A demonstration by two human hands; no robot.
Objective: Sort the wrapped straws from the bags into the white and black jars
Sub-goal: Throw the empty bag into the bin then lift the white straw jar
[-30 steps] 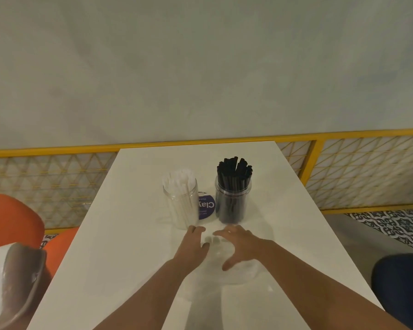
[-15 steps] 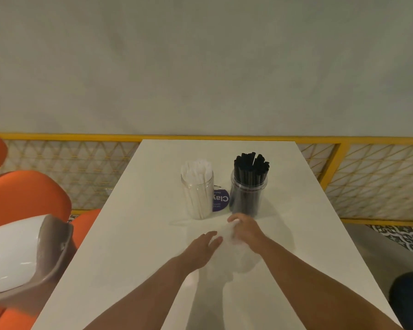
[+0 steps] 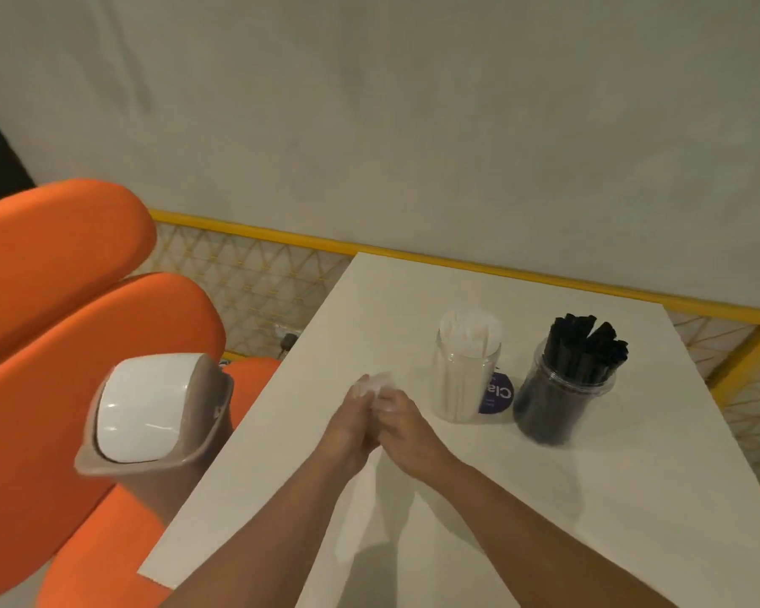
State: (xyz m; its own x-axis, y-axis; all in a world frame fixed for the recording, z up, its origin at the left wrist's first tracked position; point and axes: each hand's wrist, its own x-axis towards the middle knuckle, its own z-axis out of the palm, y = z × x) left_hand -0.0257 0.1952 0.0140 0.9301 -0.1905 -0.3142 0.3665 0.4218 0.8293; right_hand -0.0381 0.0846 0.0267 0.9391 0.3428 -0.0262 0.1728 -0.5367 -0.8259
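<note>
A clear jar (image 3: pixel 465 379) packed with white wrapped straws stands on the white table (image 3: pixel 610 498). To its right stands a second clear jar (image 3: pixel 562 399) full of black wrapped straws. Left of the white jar, my left hand (image 3: pixel 347 421) and my right hand (image 3: pixel 398 425) press together above the table. Between them they crumple a clear plastic bag (image 3: pixel 379 383), of which only a small bunch shows above the fingers. Whether any straws are inside the bag I cannot tell.
A round purple label (image 3: pixel 496 393) lies on the table between the two jars. A taupe bin with a white swing lid (image 3: pixel 150 414) sits on an orange chair (image 3: pixel 53 326) left of the table. A yellow mesh rail (image 3: pixel 281 274) runs along the wall.
The bag lay flat on the table under my hands; now both hands have gathered it into a ball and lifted it. My view has swung left, bringing the bin and chair into sight.
</note>
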